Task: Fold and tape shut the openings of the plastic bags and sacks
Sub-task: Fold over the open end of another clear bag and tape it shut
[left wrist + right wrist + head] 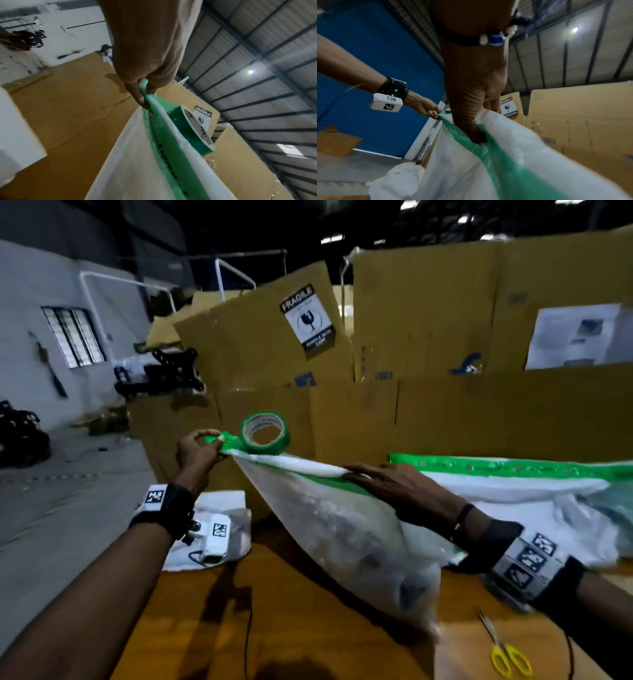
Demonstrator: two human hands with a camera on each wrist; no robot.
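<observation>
A translucent plastic bag [329, 529] [130, 162] [453, 169] hangs lifted above the wooden table [308, 638], its top folded over. A strip of green tape [329, 485] [164, 155] [505, 162] runs along the fold. My left hand [200, 445] [140, 92] [428, 108] pinches the bag's left corner together with the tape. The green tape roll [265, 434] [193, 128] sits just past that corner, still joined to the strip. My right hand [380, 479] [471, 108] pinches the fold further right, fingers over the top and thumb pressed on the tape.
A second bag [513, 487], sealed with green tape, lies on the table at the right. Yellow-handled scissors [507, 652] lie near the front right. A white bag [222, 501] lies below my left wrist. Tall cardboard boxes [342, 412] wall off the far side.
</observation>
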